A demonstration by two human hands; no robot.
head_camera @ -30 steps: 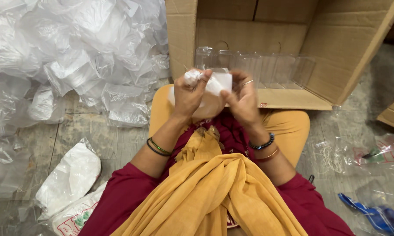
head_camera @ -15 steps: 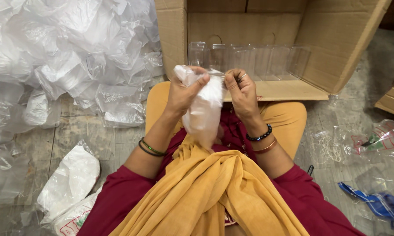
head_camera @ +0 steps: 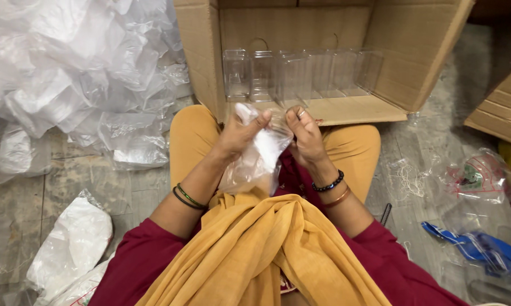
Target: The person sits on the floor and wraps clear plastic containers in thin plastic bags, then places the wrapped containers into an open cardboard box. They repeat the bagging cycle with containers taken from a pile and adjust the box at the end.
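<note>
Holding a clear plastic bag (head_camera: 255, 161) over the lap, left hand (head_camera: 241, 133) and right hand (head_camera: 303, 130) both pinching its top edge. Clear containers (head_camera: 295, 73) already line the far cardboard box (head_camera: 317, 28); a big bag heap (head_camera: 68, 73) waits far left, so plenty seems left.

left hand (head_camera: 239, 135): centre frame, fingers pinched shut | right hand (head_camera: 304, 131): just beside, fingers curled, pinching | forearms converge upward

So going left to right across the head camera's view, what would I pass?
Heap of clear bags → left hand → small clear bag → right hand → blue packet.
</note>
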